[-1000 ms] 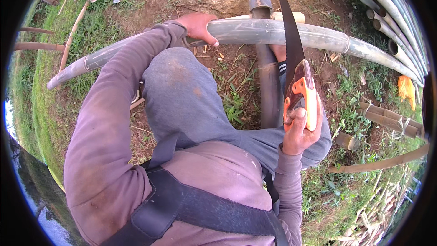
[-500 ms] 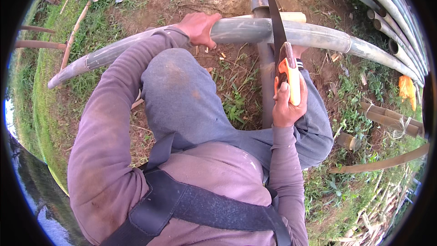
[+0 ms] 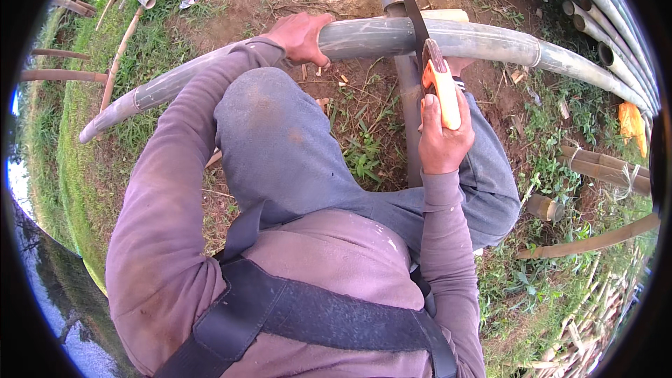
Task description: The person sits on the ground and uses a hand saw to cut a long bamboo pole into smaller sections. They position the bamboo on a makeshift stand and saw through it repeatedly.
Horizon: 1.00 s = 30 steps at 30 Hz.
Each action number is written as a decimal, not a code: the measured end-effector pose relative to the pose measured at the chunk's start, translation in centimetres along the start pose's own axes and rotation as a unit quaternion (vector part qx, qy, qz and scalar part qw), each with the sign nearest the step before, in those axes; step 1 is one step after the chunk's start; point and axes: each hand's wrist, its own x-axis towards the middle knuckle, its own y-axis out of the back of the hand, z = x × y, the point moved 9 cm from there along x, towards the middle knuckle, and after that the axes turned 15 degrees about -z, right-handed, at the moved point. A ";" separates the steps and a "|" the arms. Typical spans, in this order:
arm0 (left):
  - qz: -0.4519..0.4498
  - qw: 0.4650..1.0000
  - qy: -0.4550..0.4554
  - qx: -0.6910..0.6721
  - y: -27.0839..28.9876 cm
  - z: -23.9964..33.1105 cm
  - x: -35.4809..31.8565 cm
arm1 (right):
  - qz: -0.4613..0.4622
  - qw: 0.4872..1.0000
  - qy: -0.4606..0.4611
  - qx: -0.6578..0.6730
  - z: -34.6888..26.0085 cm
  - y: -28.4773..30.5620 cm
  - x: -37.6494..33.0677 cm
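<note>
A long, smooth grey-green bamboo pole [image 3: 364, 38] with ringed joints lies across bare dirt and grass, propped over a darker pole [image 3: 406, 98] that runs under it. The left hand [image 3: 302, 35] is wrapped shut over the pole's top, while the right hand [image 3: 441, 136] is clenched around the orange handle of a saw [image 3: 430, 63]. The saw's thin dark curved blade crosses the pole just right of the left hand, above the grey-trousered knees [image 3: 280, 133].
</note>
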 end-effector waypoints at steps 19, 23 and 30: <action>-0.002 1.000 0.025 0.000 -0.9 -0.9 0.9 | -0.017 0.998 -0.045 -0.030 2.7 4.3 -13.4; -0.026 0.999 0.019 -0.003 -1.7 -0.1 1.5 | 0.014 0.994 0.000 -0.106 1.3 1.4 -4.6; 0.012 1.000 0.015 -0.010 -1.4 -1.3 0.9 | -0.012 0.998 -0.032 -0.051 1.0 2.8 -8.0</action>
